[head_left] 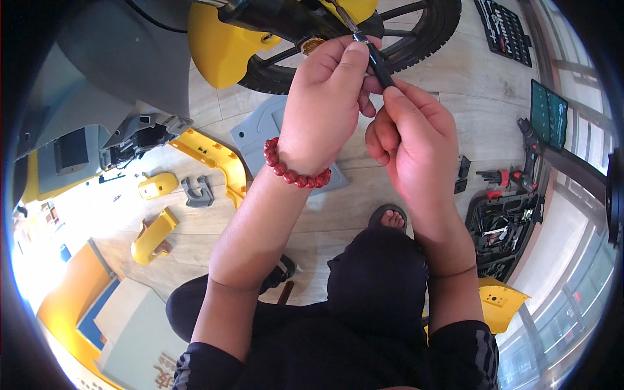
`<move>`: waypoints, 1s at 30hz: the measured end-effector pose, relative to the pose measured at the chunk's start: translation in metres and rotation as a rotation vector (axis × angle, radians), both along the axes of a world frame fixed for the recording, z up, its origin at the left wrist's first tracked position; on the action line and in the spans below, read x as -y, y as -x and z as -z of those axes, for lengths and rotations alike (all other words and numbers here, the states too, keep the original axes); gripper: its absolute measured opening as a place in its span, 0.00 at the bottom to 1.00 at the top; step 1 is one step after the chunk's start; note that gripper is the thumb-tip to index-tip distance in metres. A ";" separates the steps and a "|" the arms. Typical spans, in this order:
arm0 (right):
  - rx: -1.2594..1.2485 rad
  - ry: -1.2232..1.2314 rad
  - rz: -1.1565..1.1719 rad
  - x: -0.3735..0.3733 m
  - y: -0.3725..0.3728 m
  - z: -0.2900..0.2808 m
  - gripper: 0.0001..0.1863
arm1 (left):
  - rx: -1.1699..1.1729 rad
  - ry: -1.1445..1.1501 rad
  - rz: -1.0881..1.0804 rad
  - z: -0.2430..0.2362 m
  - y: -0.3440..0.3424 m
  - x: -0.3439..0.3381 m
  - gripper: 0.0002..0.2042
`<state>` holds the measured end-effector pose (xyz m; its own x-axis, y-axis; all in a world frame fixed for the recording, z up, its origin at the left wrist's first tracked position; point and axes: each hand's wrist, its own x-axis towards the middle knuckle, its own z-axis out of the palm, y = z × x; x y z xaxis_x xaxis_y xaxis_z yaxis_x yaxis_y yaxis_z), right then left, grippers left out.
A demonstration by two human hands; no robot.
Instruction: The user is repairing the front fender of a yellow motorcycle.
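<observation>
A screwdriver [377, 63] with a black handle and a metal shaft points up and away at the top centre. My left hand [328, 81], with a red bead bracelet [294, 174] on its wrist, pinches it where the handle meets the shaft. The fingers of my right hand [416, 127] are closed on the near end of the handle. Beyond the hands is a two-wheeled vehicle with a yellow panel [218, 49], a black tube [270, 19] and a knobbly tyre [432, 45]. The shaft overlaps these parts; whether its tip touches one cannot be made out.
Yellow panels [211, 156], a grey clamp-shaped part [197, 192] and a grey flat panel [250, 133] lie on the floor at left. Tool cases [504, 29], [500, 227] and a cordless drill [530, 140] are along the right. A sandalled foot [391, 218] is below my hands.
</observation>
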<state>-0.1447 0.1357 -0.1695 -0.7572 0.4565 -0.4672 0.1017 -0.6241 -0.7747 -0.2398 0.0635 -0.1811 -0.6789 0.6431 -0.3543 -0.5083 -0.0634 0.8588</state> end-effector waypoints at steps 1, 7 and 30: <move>-0.030 0.078 0.001 -0.001 0.000 -0.001 0.13 | -0.022 0.005 0.010 0.000 0.000 0.000 0.14; 0.114 -1.086 -0.062 0.002 0.005 0.003 0.08 | 0.007 0.048 0.052 -0.001 -0.002 0.000 0.12; -0.116 -0.686 -0.037 0.000 -0.023 -0.023 0.21 | 0.426 -0.477 -0.037 -0.003 0.001 -0.003 0.10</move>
